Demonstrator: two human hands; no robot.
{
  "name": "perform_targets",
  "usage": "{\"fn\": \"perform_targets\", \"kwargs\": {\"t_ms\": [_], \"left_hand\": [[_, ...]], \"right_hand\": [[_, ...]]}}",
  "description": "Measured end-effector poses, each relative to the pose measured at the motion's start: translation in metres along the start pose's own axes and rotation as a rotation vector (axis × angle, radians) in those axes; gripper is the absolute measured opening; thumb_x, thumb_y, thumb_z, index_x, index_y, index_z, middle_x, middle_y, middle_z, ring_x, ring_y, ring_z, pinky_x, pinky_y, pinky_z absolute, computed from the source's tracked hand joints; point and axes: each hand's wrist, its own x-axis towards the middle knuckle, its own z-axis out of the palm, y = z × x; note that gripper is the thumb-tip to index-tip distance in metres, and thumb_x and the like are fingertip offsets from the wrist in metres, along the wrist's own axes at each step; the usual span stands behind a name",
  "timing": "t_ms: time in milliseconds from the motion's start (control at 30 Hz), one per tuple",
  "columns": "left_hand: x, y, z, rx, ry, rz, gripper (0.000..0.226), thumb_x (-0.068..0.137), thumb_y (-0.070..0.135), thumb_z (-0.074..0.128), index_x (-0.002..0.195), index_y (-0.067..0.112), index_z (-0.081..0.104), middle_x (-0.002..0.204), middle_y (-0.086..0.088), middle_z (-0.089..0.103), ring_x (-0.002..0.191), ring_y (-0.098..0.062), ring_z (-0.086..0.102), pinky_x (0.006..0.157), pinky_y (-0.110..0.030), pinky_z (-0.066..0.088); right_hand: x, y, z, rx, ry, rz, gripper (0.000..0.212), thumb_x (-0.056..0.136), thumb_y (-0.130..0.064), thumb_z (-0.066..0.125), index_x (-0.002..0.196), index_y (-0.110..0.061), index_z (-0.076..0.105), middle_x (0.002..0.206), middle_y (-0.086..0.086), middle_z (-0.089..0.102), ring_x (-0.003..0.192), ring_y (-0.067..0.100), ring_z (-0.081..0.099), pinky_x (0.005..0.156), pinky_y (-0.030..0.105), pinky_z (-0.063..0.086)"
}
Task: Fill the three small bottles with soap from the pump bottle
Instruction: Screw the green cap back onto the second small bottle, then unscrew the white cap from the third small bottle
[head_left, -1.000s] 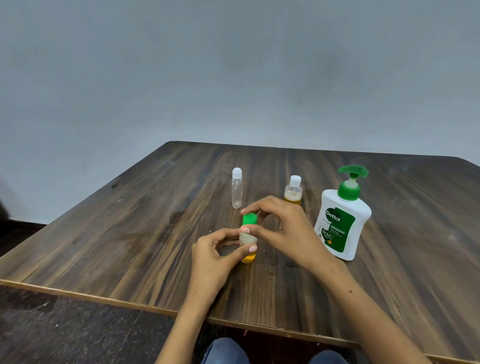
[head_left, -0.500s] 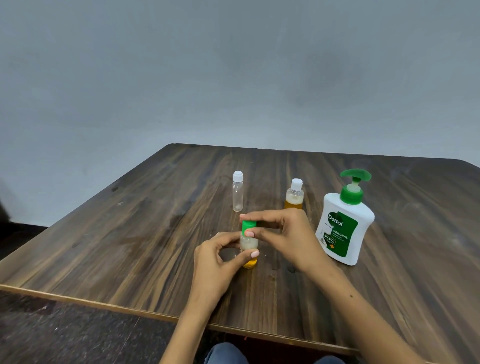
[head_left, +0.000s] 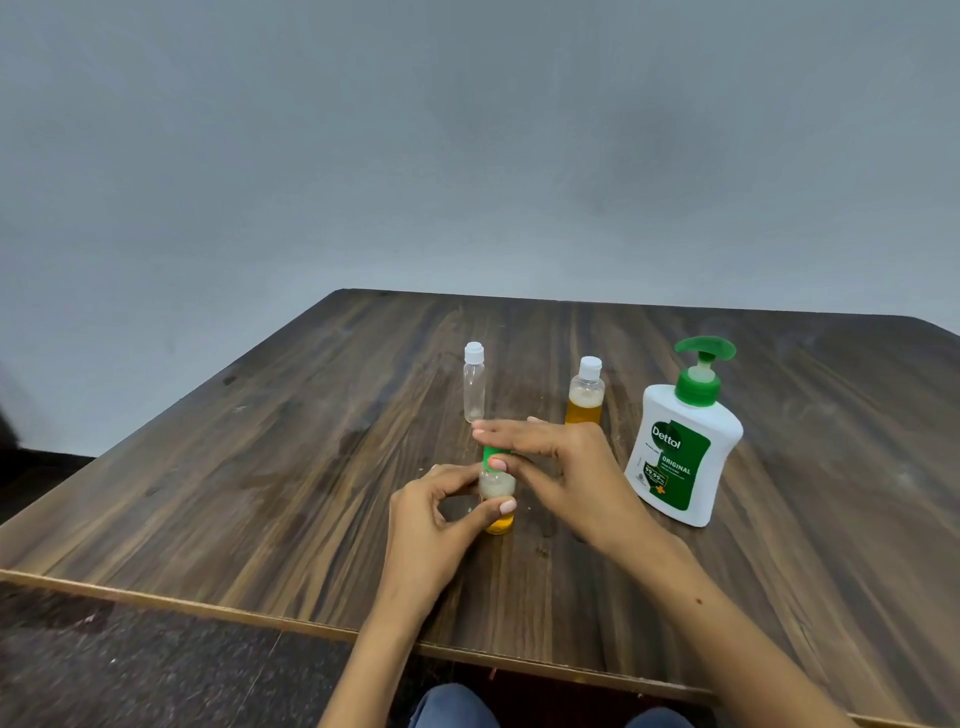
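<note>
A small bottle with a green cap (head_left: 497, 488) stands on the wooden table (head_left: 260, 493), orange soap at its bottom and foam above. My left hand (head_left: 436, 514) grips its body between thumb and fingers. My right hand (head_left: 561, 467) pinches the green cap, thumb in front and fingers laid across the top. Behind them stand a clear small bottle with a white cap (head_left: 474, 382), with nothing visible inside, and a white-capped small bottle (head_left: 585, 392) partly filled with orange soap. The white pump bottle with a green pump (head_left: 683, 436) stands at the right.
The table's near edge (head_left: 208, 613) runs across the bottom of the view, with dark floor (head_left: 130, 670) below it at the left. A grey wall (head_left: 467, 156) rises behind the table. My knees (head_left: 452, 709) show under the edge.
My right hand's fingers have flattened over the green cap while the thumb moved across its front. My left hand has kept its grip on the bottle. My head has tilted slightly.
</note>
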Motion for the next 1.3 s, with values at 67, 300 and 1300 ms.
{"fn": "perform_targets", "kwargs": {"t_ms": [67, 300, 1300], "left_hand": [[0.000, 0.000, 0.001, 0.013, 0.002, 0.001, 0.046, 0.071, 0.052, 0.075, 0.108, 0.026, 0.074, 0.101, 0.014, 0.073, 0.101, 0.002, 0.064, 0.093, -0.025, 0.049], [0.000, 0.001, 0.001, -0.009, 0.024, -0.020, 0.037, 0.071, 0.028, 0.083, 0.106, 0.024, 0.075, 0.096, 0.014, 0.075, 0.094, 0.003, 0.067, 0.084, -0.012, 0.050], [0.122, -0.020, 0.075, 0.028, 0.103, -0.029, 0.034, 0.076, 0.014, 0.081, 0.106, 0.010, 0.064, 0.101, -0.003, 0.072, 0.094, -0.010, 0.068, 0.084, -0.025, 0.057]], "right_hand": [[0.000, 0.000, 0.002, 0.015, 0.060, 0.027, 0.026, 0.083, -0.011, 0.074, 0.108, -0.016, 0.074, 0.110, -0.005, 0.072, 0.108, -0.001, 0.063, 0.110, 0.031, 0.038], [-0.010, 0.000, 0.008, 0.066, 0.118, 0.011, 0.033, 0.086, -0.011, 0.071, 0.118, -0.016, 0.069, 0.125, -0.004, 0.065, 0.119, -0.001, 0.056, 0.106, 0.031, 0.043], [-0.041, 0.030, -0.017, -0.179, 0.325, -0.017, 0.027, 0.089, -0.007, 0.067, 0.115, -0.014, 0.070, 0.132, -0.007, 0.060, 0.120, -0.003, 0.054, 0.096, 0.010, 0.041]]}}
